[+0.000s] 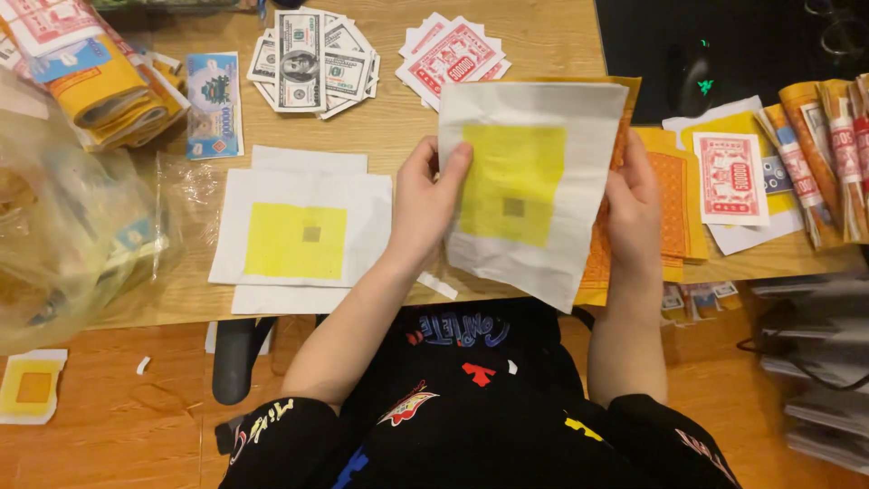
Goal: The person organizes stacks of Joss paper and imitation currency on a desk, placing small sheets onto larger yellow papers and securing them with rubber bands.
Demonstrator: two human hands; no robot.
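Sheet (534,181) held above table (543,36) edge, between left hand (425,204) and right hand (634,213). More sheets behind it, count unclear. Flat stack (303,231) left of left hand. Banknotes (312,59) behind stack; red slips (453,54) right of banknotes. Bag (63,235) far left. Bundles (828,154) far right. Mouse (695,77) behind right hand.

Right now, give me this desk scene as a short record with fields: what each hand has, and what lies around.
left hand: left hand grips the left edge of a stack of sheets, thumb on the front
right hand: right hand holds the stack's right edge
top sheet: white, with a yellow square and a small grey patch
behind it: orange sheets
on the desk, left: matching white sheets, plastic bag
far edge: grey notes, red and white notes
floor: one sheet
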